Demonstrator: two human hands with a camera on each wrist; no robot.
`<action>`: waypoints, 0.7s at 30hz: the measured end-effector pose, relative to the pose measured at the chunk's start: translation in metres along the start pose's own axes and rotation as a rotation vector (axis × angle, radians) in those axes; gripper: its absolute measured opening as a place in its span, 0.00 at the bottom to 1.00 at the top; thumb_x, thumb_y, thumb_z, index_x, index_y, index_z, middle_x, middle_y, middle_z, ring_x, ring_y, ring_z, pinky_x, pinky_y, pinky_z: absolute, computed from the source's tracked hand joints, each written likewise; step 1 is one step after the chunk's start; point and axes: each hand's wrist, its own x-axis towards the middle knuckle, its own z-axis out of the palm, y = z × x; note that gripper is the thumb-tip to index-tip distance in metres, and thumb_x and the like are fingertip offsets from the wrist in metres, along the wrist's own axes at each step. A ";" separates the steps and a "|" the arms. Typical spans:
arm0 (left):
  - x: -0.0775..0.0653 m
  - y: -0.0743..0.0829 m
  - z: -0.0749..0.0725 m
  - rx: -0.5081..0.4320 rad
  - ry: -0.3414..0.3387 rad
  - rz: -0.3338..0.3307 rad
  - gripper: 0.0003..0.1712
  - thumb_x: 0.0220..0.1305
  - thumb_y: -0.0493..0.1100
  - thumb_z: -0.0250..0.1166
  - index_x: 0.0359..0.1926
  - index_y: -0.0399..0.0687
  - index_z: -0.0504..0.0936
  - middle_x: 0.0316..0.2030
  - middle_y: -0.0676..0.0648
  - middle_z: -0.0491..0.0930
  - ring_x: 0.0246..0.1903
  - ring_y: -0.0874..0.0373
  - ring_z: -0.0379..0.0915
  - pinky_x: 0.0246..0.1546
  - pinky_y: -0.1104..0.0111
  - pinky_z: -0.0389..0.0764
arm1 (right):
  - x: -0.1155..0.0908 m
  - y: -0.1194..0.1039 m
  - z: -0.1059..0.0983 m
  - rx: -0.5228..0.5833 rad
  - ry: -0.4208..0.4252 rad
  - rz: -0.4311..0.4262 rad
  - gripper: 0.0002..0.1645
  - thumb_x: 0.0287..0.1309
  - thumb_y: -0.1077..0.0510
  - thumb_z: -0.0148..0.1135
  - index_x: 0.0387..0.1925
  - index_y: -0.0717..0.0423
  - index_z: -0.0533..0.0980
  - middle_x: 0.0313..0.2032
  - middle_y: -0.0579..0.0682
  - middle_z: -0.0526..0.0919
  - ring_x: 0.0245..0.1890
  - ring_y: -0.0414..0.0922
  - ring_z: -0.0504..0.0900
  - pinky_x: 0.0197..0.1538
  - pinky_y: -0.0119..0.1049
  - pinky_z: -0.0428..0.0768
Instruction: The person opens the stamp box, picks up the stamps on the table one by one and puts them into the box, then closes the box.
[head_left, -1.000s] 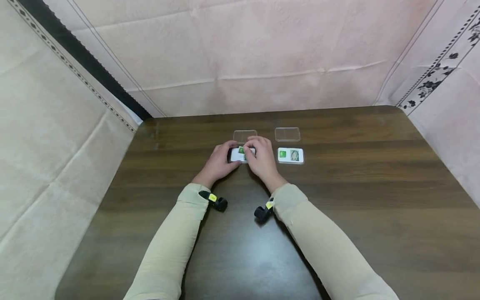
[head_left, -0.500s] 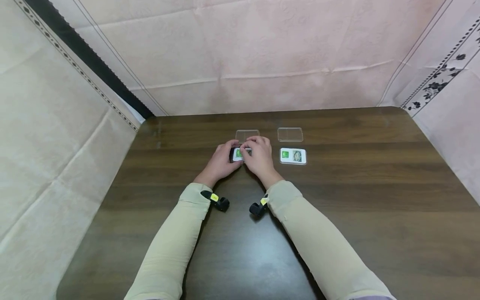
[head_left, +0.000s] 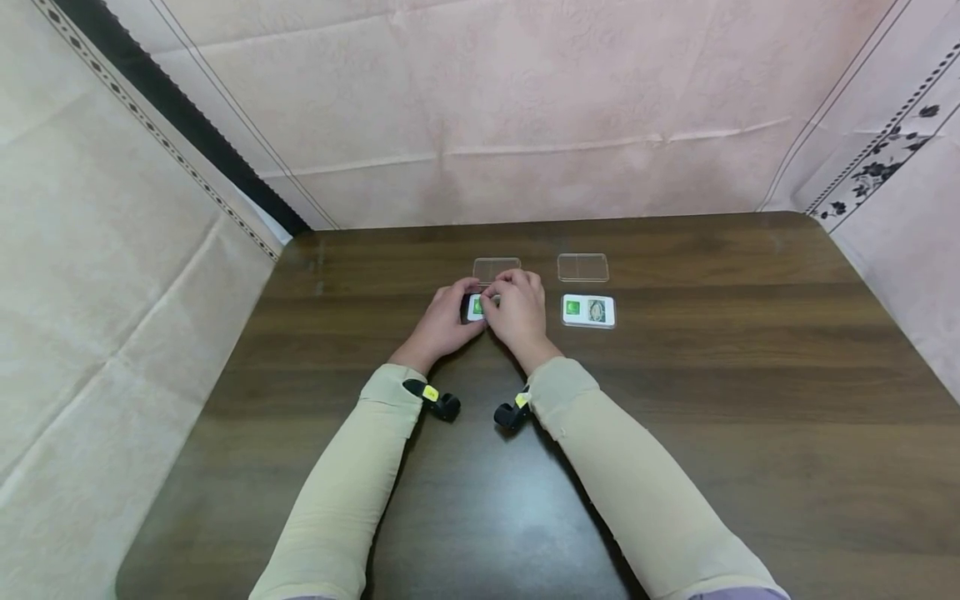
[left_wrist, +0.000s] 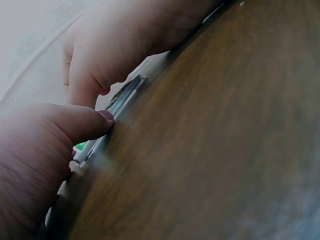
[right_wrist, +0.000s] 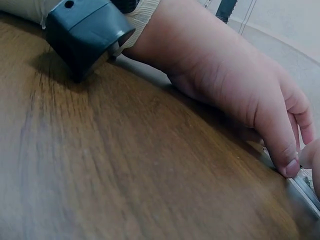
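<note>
My left hand [head_left: 444, 323] grips a small flat case with a dark left end; its thumb lies along the near edge in both wrist views. In the case sits a white card [head_left: 474, 317] with a green square. My right hand [head_left: 517, 310] has thumb and forefinger curled down together onto this card, covering its right half. The left wrist view shows the right hand [left_wrist: 120, 45] reaching down over the thin clear edge of the case [left_wrist: 125, 97]. To the right lies a second white card [head_left: 588, 311], bearing a green square and a round picture.
Two clear rectangular covers lie behind the cards: the left cover [head_left: 496, 267] just beyond the hands, the right cover [head_left: 582, 267] behind the second card. The dark wooden table [head_left: 712, 375] ends at a pale fabric wall [head_left: 525, 108]. Dark wrist cameras hang under both sleeves.
The tilted green-marked card between my right fingers now lies flatter in the case. My right hand has shifted slightly left; the left hand keeps its grip.
</note>
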 end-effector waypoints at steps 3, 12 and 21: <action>0.001 0.000 0.000 0.001 0.002 0.004 0.40 0.66 0.49 0.68 0.73 0.45 0.61 0.68 0.43 0.71 0.66 0.45 0.61 0.66 0.52 0.67 | 0.001 0.000 0.000 -0.013 -0.001 -0.002 0.11 0.66 0.49 0.65 0.36 0.50 0.87 0.55 0.51 0.78 0.62 0.55 0.67 0.69 0.52 0.60; 0.001 0.000 0.000 0.015 -0.001 0.005 0.40 0.67 0.48 0.68 0.73 0.44 0.61 0.68 0.43 0.71 0.67 0.44 0.61 0.67 0.53 0.66 | 0.002 -0.001 0.002 -0.034 0.004 0.000 0.11 0.65 0.49 0.65 0.36 0.49 0.88 0.54 0.51 0.78 0.61 0.55 0.68 0.67 0.51 0.63; 0.000 0.002 -0.001 0.012 -0.005 -0.006 0.39 0.66 0.45 0.67 0.73 0.44 0.62 0.67 0.42 0.71 0.68 0.44 0.60 0.68 0.53 0.65 | 0.002 -0.004 0.004 -0.050 0.026 -0.011 0.10 0.63 0.50 0.66 0.34 0.50 0.88 0.52 0.51 0.79 0.59 0.55 0.69 0.65 0.51 0.64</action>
